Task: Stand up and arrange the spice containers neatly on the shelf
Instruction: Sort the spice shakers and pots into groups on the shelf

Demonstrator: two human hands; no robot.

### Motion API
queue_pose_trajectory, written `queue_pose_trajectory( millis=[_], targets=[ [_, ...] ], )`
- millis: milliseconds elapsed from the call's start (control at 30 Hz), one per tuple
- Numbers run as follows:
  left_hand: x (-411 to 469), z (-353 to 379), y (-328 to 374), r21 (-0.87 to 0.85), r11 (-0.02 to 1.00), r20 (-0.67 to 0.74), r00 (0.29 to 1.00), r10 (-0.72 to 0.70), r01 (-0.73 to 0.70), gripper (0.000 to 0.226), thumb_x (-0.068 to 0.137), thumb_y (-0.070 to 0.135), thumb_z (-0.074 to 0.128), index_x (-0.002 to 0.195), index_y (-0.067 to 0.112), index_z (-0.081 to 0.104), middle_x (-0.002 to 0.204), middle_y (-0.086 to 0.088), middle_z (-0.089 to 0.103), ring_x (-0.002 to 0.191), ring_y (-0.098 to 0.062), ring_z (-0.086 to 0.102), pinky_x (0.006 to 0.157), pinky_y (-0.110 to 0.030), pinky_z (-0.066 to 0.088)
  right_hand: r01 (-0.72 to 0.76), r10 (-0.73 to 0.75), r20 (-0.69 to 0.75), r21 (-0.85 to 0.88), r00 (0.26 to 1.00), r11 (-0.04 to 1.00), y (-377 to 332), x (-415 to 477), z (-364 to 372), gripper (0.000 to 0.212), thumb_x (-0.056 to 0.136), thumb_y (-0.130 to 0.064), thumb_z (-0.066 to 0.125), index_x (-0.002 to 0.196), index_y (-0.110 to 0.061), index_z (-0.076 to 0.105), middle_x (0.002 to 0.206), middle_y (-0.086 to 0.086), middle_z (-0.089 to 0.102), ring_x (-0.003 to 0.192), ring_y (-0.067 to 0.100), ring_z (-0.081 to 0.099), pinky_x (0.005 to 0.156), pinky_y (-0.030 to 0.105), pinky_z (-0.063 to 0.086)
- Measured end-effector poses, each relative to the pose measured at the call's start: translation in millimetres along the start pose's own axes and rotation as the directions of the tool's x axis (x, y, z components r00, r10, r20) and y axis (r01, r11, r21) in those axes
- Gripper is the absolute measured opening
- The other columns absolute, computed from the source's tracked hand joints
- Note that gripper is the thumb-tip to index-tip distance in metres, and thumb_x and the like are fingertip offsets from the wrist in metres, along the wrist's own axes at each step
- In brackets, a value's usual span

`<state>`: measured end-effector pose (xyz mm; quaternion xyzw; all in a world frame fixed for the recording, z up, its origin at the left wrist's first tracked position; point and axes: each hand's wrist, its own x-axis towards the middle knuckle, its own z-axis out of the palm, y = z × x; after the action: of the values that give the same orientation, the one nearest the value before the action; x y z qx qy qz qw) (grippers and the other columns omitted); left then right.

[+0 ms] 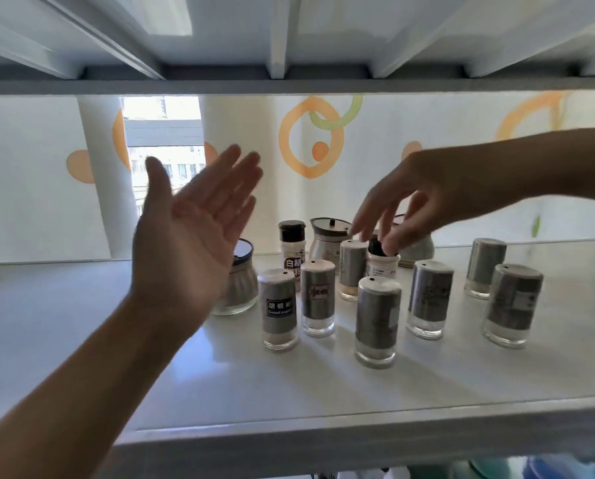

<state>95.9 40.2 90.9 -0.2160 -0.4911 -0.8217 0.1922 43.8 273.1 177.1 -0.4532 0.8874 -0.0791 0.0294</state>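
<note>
Several spice containers stand upright on a white shelf (82, 340). Grey-sleeved glass shakers (377, 321) fill the front and right. Behind them are a black-capped bottle (292, 252), a small white bottle with a black cap (381, 259), a lidded glass pot (327, 240) and a round jar (237, 288) at the left. My left hand (192, 236) is open, palm up, above and in front of the round jar. My right hand (424, 198) reaches in from the right, fingers spread, fingertips at the small white bottle's black cap. Whether it grips is unclear.
Another jar (417, 250) stands half hidden behind my right hand. The shelf above (289, 86) hangs low over the containers. A white curtain with orange and green circles (310, 140) backs the shelf, with a gap showing a window. The shelf's front lip (323, 440) is near me.
</note>
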Motion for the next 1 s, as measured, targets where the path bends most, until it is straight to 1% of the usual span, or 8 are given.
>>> queue_pose_trajectory(
  millis=[100, 200, 300, 467, 567, 767, 867, 1000],
  targets=[
    [-36.5, 26.7, -21.3, 0.114, 0.989, 0.068, 0.992, -0.108, 0.1, 0.069, 0.086, 0.058, 0.02, 0.13, 0.016, 0.054, 0.128, 0.004, 0.064, 0.121, -0.007, 0.057, 0.11, -0.03, 0.034, -0.013, 0.011, 0.044, 0.052, 0.999, 0.999, 6.6, -10.4, 16.2, 0.046, 0.069, -0.033, 0.076, 0.113, -0.036, 0.065, 0.099, -0.02, 0.071, 0.088, -0.006, 0.066, 0.07, 0.008, 0.051],
    [-66.4, 40.6, -46.8, 0.29, 0.934, 0.092, 0.965, -0.246, 0.21, 0.066, 0.076, 0.062, 0.026, 0.124, 0.028, 0.057, 0.129, 0.017, 0.06, 0.123, 0.002, 0.053, 0.113, -0.025, 0.03, -0.01, 0.009, 0.012, 0.069, 1.0, 0.998, 6.6, -14.5, 32.2, 0.044, 0.069, -0.029, 0.078, 0.11, -0.037, 0.065, 0.092, -0.027, 0.07, 0.083, -0.007, 0.066, 0.071, 0.01, 0.052],
    [-73.3, 46.2, -58.6, 0.265, 0.92, 0.063, 0.947, -0.316, 0.29, 0.059, 0.075, 0.061, 0.029, 0.113, 0.029, 0.061, 0.125, 0.02, 0.062, 0.122, 0.004, 0.052, 0.11, -0.021, 0.032, 0.0, 0.004, -0.062, 0.059, 0.998, 0.998, 6.2, -14.5, 41.9, 0.034, 0.07, -0.022, 0.08, 0.102, -0.031, 0.072, 0.082, -0.02, 0.071, 0.078, -0.003, 0.067, 0.072, 0.017, 0.055],
    [-70.0, 48.5, -71.5, 0.156, 0.914, 0.035, 0.923, -0.383, 0.374, 0.074, 0.078, 0.058, 0.032, 0.133, 0.013, 0.051, 0.136, 0.005, 0.057, 0.126, -0.004, 0.051, 0.114, -0.027, 0.032, -0.005, 0.015, -0.123, 0.081, 0.992, 0.997, 8.0, -12.3, 49.9, 0.021, 0.068, -0.018, 0.081, 0.084, -0.028, 0.073, 0.084, -0.003, 0.073, 0.078, 0.006, 0.068, 0.08, 0.036, 0.057],
    [-66.8, 47.5, -76.3, 0.099, 0.911, 0.011, 0.915, -0.402, 0.4, 0.078, 0.076, 0.059, 0.034, 0.135, 0.011, 0.05, 0.135, 0.001, 0.058, 0.125, -0.006, 0.052, 0.114, -0.03, 0.032, -0.022, 0.032, -0.122, 0.08, 0.992, 0.997, 6.0, -11.1, 50.5, 0.019, 0.067, -0.021, 0.081, 0.068, -0.034, 0.067, 0.086, 0.002, 0.073, 0.078, 0.009, 0.068, 0.082, 0.043, 0.055],
    [-60.9, 45.5, -81.0, 0.063, 0.909, -0.001, 0.911, -0.413, 0.412, 0.075, 0.081, 0.056, 0.031, 0.133, 0.007, 0.052, 0.131, -0.002, 0.061, 0.124, -0.01, 0.055, 0.114, -0.032, 0.034, -0.029, 0.034, -0.166, 0.028, 0.986, 0.999, 5.9, -8.9, 54.4, 0.015, 0.066, -0.032, 0.081, 0.074, -0.023, 0.072, 0.074, 0.001, 0.071, 0.072, 0.015, 0.065, 0.073, 0.04, 0.053],
    [-62.0, 45.2, -81.5, 0.077, 0.91, 0.0, 0.913, -0.408, 0.407, 0.075, 0.08, 0.057, 0.031, 0.134, 0.009, 0.052, 0.132, -0.001, 0.061, 0.125, -0.009, 0.054, 0.114, -0.032, 0.033, -0.033, 0.038, -0.169, 0.028, 0.985, 0.999, 6.6, -11.1, 56.2, 0.016, 0.066, -0.036, 0.079, 0.075, -0.026, 0.071, 0.075, 0.0, 0.071, 0.073, 0.012, 0.064, 0.072, 0.039, 0.052],
    [-56.2, 46.9, -73.9, 0.144, 0.922, -0.005, 0.932, -0.361, 0.358, 0.068, 0.081, 0.058, 0.03, 0.13, 0.016, 0.053, 0.134, 0.003, 0.058, 0.124, -0.006, 0.053, 0.114, -0.031, 0.032, -0.002, 0.0, -0.14, -0.014, 0.99, 1.0, -1.1, -17.0, 40.0, 0.029, 0.07, -0.054, 0.064, 0.085, -0.032, 0.076, 0.087, -0.011, 0.071, 0.083, 0.001, 0.063, 0.074, 0.023, 0.052]
  ],
)
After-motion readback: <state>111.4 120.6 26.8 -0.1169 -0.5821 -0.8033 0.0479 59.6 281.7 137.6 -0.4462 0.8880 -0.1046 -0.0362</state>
